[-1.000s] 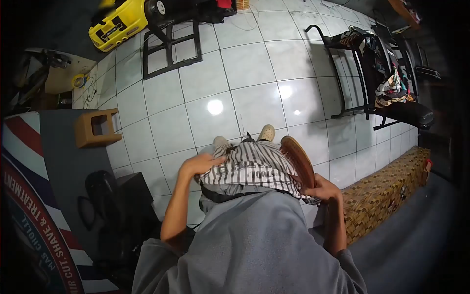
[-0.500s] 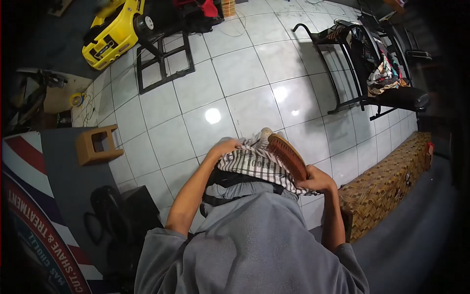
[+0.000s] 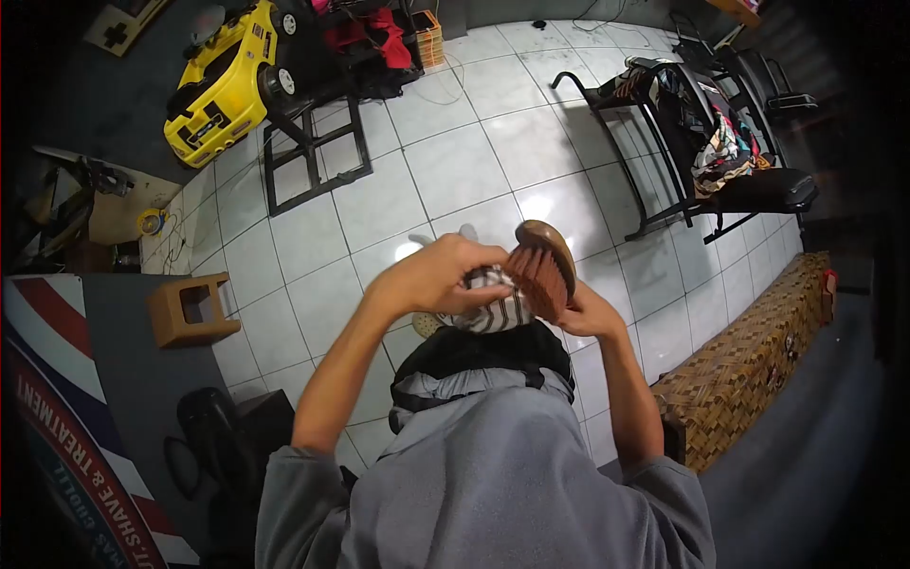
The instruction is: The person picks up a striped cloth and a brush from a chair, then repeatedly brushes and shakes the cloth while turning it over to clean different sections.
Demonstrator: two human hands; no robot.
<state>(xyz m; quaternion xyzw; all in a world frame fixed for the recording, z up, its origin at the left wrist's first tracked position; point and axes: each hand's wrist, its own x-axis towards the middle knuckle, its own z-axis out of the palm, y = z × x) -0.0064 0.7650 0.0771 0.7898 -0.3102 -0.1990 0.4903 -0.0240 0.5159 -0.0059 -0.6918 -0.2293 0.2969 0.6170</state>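
Observation:
My right hand (image 3: 592,315) is closed round a wooden brush (image 3: 548,237), whose reddish-brown bristles face left. Between my two hands hangs a striped cloth (image 3: 495,311), white with dark lines. My left hand (image 3: 445,273) pinches this cloth, its fingertips close beside the bristles. Part of the cloth is hidden behind my left hand and the brush. Below the cloth lies a black item (image 3: 474,353) at my waist.
A brown stool (image 3: 190,311) stands left on the tiled floor (image 3: 445,142). Beyond are a yellow toy car (image 3: 223,90) and a black frame (image 3: 318,156). At the right are a black metal bench (image 3: 654,142) with clothes and a woven box (image 3: 749,365).
My left hand has risen and moved toward the brush. The brush has turned more upright and shifted left. The cloth, spread across my waist before, is now lifted and bunched between my hands.

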